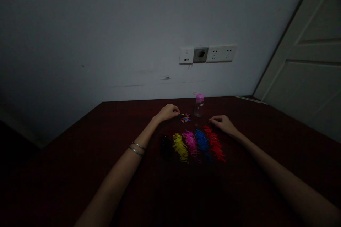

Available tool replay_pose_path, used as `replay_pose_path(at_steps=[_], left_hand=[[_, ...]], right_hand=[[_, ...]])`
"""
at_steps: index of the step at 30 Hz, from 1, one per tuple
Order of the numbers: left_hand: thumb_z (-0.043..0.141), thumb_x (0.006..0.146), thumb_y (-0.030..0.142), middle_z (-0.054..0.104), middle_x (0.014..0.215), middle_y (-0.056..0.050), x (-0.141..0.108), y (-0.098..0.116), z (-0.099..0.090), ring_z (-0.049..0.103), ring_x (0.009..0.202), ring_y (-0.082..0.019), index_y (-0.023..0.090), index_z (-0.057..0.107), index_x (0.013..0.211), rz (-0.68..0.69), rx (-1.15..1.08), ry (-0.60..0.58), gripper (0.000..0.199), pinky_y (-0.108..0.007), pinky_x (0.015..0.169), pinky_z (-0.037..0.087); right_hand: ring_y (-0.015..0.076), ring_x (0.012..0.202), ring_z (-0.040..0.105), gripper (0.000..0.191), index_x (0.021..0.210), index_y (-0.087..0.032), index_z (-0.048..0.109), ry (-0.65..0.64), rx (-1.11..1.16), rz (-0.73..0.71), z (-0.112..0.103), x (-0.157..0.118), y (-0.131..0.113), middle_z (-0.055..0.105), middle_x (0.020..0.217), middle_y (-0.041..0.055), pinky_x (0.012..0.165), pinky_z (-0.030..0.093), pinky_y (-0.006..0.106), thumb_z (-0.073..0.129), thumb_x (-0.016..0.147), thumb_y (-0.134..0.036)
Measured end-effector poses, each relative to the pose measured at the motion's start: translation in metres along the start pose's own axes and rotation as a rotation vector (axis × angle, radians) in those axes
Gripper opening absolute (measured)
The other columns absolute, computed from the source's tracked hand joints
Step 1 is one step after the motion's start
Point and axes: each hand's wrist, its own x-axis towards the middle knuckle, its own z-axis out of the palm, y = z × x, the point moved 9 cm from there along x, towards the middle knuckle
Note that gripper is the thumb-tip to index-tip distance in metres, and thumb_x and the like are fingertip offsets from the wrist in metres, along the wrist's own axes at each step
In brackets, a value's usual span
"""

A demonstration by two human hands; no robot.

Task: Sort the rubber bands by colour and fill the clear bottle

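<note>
My left hand (169,111) is closed in a pinch on a thin yellow rubber band (182,114) at the edge of a small pile of mixed-colour bands (185,118). My right hand (222,123) rests just above the red rubber bands (214,143), its fingers curled together; anything between them is too small to make out. Nearer to me, side by side, lie heaps of black bands (166,146), yellow bands (180,147), pink bands (191,143) and blue bands (201,140). The black heap barely shows against the dark wood.
A clear bottle with a pink lid (199,105) stands behind the heaps, between my hands. The dark red table (128,113) meets a wall bearing a socket panel (208,54). A flat strip (250,100) lies at the back right, near a white door (306,67).
</note>
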Motion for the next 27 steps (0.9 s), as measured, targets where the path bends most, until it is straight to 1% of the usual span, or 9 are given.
replay_pose_path(at_steps=[3, 8, 10, 13, 16, 18, 21, 24, 27], left_hand=[[0.054, 0.069, 0.016, 0.065, 0.068, -0.004, -0.001, -0.001, -0.004, 0.054, 0.062, -0.01, 0.012, 0.07, 0.08, -0.004, -0.12, -0.088, 0.02, -0.02, 0.059, 0.038], [0.056, 0.065, 0.016, 0.061, 0.056, -0.002, -0.012, -0.002, -0.004, 0.049, 0.051, -0.008, 0.01, 0.071, 0.075, -0.084, -0.307, -0.284, 0.019, -0.02, 0.051, 0.034], [0.058, 0.062, 0.016, 0.06, 0.053, -0.002, -0.018, -0.002, 0.0, 0.046, 0.048, -0.007, 0.011, 0.071, 0.072, -0.108, -0.349, -0.397, 0.017, -0.019, 0.049, 0.033], [0.062, 0.059, 0.019, 0.059, 0.05, -0.001, -0.031, 0.0, 0.015, 0.041, 0.042, -0.006, 0.014, 0.071, 0.069, -0.16, -0.385, -0.609, 0.014, -0.019, 0.045, 0.03], [0.066, 0.057, 0.022, 0.058, 0.047, -0.002, -0.041, 0.002, 0.029, 0.038, 0.039, -0.006, 0.016, 0.072, 0.066, -0.202, -0.388, -0.744, 0.012, -0.02, 0.041, 0.027], [0.068, 0.056, 0.023, 0.056, 0.045, -0.002, -0.043, 0.006, 0.035, 0.036, 0.037, -0.006, 0.016, 0.072, 0.064, -0.208, -0.382, -0.777, 0.011, -0.02, 0.039, 0.025], [0.071, 0.054, 0.024, 0.055, 0.044, -0.002, -0.044, 0.01, 0.042, 0.036, 0.037, -0.007, 0.015, 0.072, 0.062, -0.206, -0.369, -0.791, 0.012, -0.02, 0.038, 0.024], [0.073, 0.052, 0.026, 0.054, 0.042, -0.002, -0.042, 0.008, 0.044, 0.035, 0.037, -0.008, 0.016, 0.072, 0.063, -0.215, -0.351, -0.769, 0.015, -0.021, 0.038, 0.025], [0.073, 0.051, 0.026, 0.052, 0.041, 0.0, -0.039, 0.002, 0.044, 0.036, 0.036, -0.007, 0.017, 0.071, 0.062, -0.235, -0.345, -0.737, 0.014, -0.02, 0.037, 0.024]], right_hand=[[0.0151, 0.058, 0.052, 0.033, 0.067, -0.014, 0.066, 0.005, -0.001, -0.005, -0.001, 0.0, -0.001, 0.063, 0.063, 0.0039, 0.054, 0.038, 0.025, 0.046, 0.073, -0.04], [0.0165, 0.062, 0.054, 0.033, 0.066, -0.014, 0.065, -0.003, -0.017, -0.018, 0.0, 0.0, -0.002, 0.063, 0.064, 0.0041, 0.058, 0.039, 0.026, 0.046, 0.074, -0.039], [0.017, 0.063, 0.055, 0.032, 0.066, -0.014, 0.065, 0.001, -0.021, -0.02, 0.0, 0.0, -0.003, 0.064, 0.065, 0.004, 0.06, 0.039, 0.026, 0.046, 0.074, -0.039], [0.0167, 0.063, 0.055, 0.033, 0.066, -0.014, 0.066, 0.003, -0.026, -0.017, 0.0, 0.0, -0.003, 0.064, 0.065, 0.0038, 0.06, 0.039, 0.026, 0.045, 0.074, -0.039], [0.0163, 0.06, 0.054, 0.034, 0.066, -0.014, 0.066, -0.004, -0.034, -0.017, 0.0, 0.0, -0.003, 0.063, 0.063, 0.0034, 0.058, 0.039, 0.026, 0.045, 0.074, -0.041], [0.0165, 0.061, 0.054, 0.034, 0.067, -0.014, 0.065, -0.008, -0.038, -0.02, 0.001, 0.0, -0.003, 0.063, 0.064, 0.0034, 0.059, 0.039, 0.026, 0.045, 0.074, -0.041], [0.0171, 0.063, 0.055, 0.034, 0.068, -0.015, 0.066, -0.019, -0.045, -0.024, 0.001, 0.0, -0.003, 0.064, 0.065, 0.0038, 0.06, 0.039, 0.027, 0.045, 0.075, -0.04], [0.0178, 0.064, 0.056, 0.034, 0.067, -0.015, 0.066, -0.018, -0.048, -0.029, 0.001, 0.0, -0.003, 0.065, 0.066, 0.004, 0.06, 0.04, 0.027, 0.045, 0.075, -0.04], [0.0182, 0.065, 0.057, 0.033, 0.067, -0.015, 0.066, -0.015, -0.047, -0.03, 0.001, 0.0, -0.002, 0.065, 0.066, 0.0037, 0.061, 0.04, 0.027, 0.045, 0.074, -0.04]])
